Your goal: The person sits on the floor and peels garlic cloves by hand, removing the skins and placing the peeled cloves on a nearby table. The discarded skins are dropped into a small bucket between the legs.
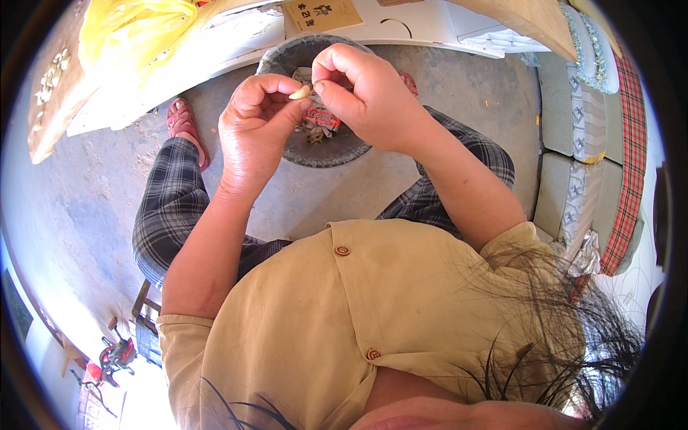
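Note:
My left hand (258,118) pinches a pale peeled garlic clove (300,93) between thumb and fingertips. Close by on its right, my right hand (363,94) has thumb and forefinger tips drawn together at the clove's end. Whether a shred of skin sits between those tips is too small to tell. Both hands are above a round dark waste bin (322,156) standing on the floor between my feet. Inside it lie crumpled papery scraps (314,133) and a red printed wrapper (325,118), partly hidden by my hands.
Several pale cloves (54,75) lie on a wooden surface at the far left, beside a yellow plastic bag (137,37). A booklet bearing writing (322,15) rests on the white table (430,24) ahead. Along the right stands a sofa (556,107) with patterned covers.

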A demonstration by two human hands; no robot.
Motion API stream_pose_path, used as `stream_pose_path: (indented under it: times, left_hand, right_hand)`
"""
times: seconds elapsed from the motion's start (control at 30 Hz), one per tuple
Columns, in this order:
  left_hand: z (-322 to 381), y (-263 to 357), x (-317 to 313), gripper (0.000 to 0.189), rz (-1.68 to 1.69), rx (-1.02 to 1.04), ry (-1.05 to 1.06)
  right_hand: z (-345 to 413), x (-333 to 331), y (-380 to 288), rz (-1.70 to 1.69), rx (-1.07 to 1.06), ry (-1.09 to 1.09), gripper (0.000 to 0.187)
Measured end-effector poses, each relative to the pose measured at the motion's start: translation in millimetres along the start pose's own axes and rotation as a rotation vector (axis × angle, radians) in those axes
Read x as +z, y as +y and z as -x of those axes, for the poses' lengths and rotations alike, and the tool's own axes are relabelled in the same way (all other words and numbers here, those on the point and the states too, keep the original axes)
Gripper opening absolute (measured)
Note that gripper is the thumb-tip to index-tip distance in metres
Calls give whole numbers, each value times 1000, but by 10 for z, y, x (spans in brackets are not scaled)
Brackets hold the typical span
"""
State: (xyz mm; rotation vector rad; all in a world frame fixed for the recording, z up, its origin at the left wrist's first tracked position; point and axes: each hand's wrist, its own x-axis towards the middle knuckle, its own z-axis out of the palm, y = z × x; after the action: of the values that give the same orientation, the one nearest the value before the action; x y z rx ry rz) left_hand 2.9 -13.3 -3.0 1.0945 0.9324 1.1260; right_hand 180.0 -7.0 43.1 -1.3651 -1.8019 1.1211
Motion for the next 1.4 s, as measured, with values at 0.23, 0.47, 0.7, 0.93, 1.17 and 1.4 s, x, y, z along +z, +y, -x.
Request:
stream_pose_path:
  times: [0.23, 0.47, 0.7, 0.93, 1.17, 1.4]
  left_hand:
    - [-11, -7, -9, 17, -77, 20, 16]
    - [1, -6, 0, 21, -216, 72, 38]
    - [10, -4, -9, 20, -245, 68, 5]
    - [30, 17, -2, 18, -217, 46, 3]
    - [18, 15, -13, 17, -53, 0, -1]
    - [0, 19, -14, 17, 65, 33, -14]
  right_hand:
    - [5, 40, 8, 132, -202, 60, 13]
    - [12, 46, 51, 62, -131, 21, 12]
    - [5, 23, 28, 97, -153, 13, 6]
    - [-8, 39, 59, 157, -192, 25, 5]
    - [10, 38, 18, 137, -133, 13, 6]
    - [14, -2, 13, 106, -76, 35, 10]
